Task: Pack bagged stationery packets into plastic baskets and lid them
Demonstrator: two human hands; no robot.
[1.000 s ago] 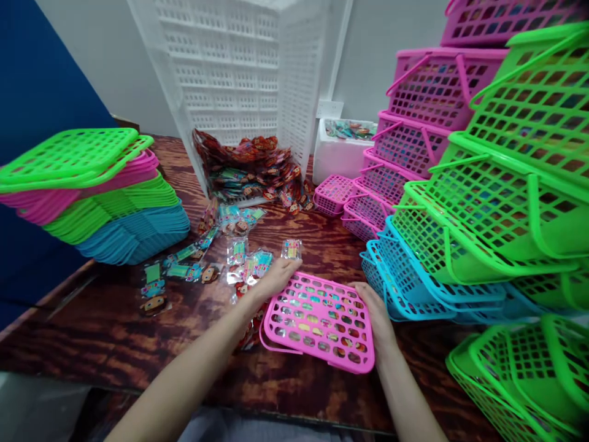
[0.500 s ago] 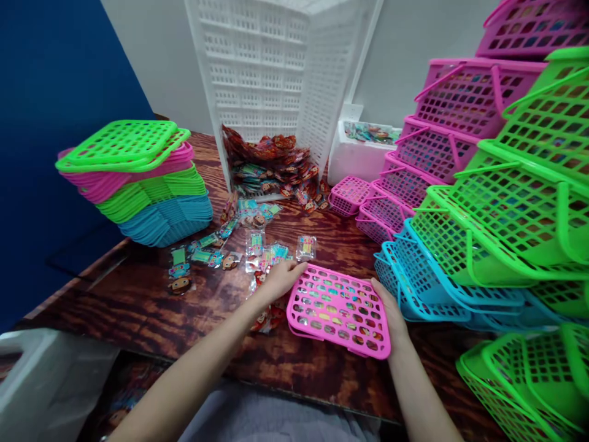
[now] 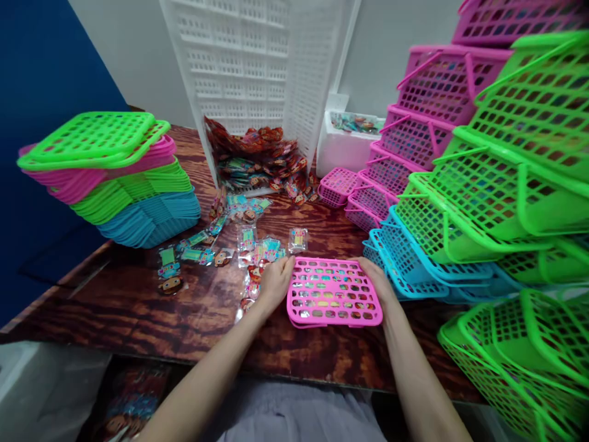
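Holding a flat pink plastic basket with a lattice lid by its two short ends, with the left hand cupped against the left edge and closed onto the rim, and with the right hand laid over the far right corner, likewise curled down on it. Sits straight ahead on the dark grained wooden table, near its front edge, long axis running left to right, squarely between the two hands and equally close to each. Shows coloured packets through the lid holes. Hemmed on the right by nested blue plastic baskets close beside the right hand, with leaning green plastic baskets above them. Crowded on the left by loose clear-wrapped toy packets just beside the left hand. Leaves bare wood only toward the front edge and the left foreground — well apart from the stack of green, pink and blue lattice lids.
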